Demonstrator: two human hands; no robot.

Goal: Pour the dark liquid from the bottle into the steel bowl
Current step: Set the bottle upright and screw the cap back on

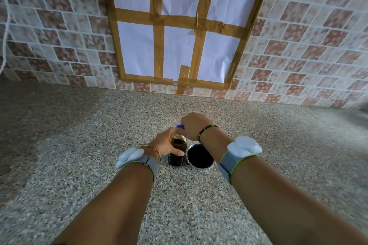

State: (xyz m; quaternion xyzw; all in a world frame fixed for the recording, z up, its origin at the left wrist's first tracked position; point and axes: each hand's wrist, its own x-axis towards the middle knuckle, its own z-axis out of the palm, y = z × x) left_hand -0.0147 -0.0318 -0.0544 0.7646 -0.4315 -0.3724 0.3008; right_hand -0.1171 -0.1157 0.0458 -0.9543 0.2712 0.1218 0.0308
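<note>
Gripping the bottle [176, 153] upright on the bench [79, 145], your left hand [166, 144] is wrapping its fingers around it, while your right hand [194, 126] is pinching the blue cap [179, 126]. The steel bowl [200, 156] is sitting at its 3 o'clock, touching, your right wrist crossing over its rim.

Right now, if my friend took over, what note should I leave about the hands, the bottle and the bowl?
Left hand: wrapped around the bottle, which stands upright on the counter.
Right hand: gripping the blue cap on top.
Steel bowl: just right of the bottle; its inside looks dark, so I cannot tell if it holds liquid.
Done: bottle steadied.
Left: take the cap off, tilt, pour into the bowl.
</note>
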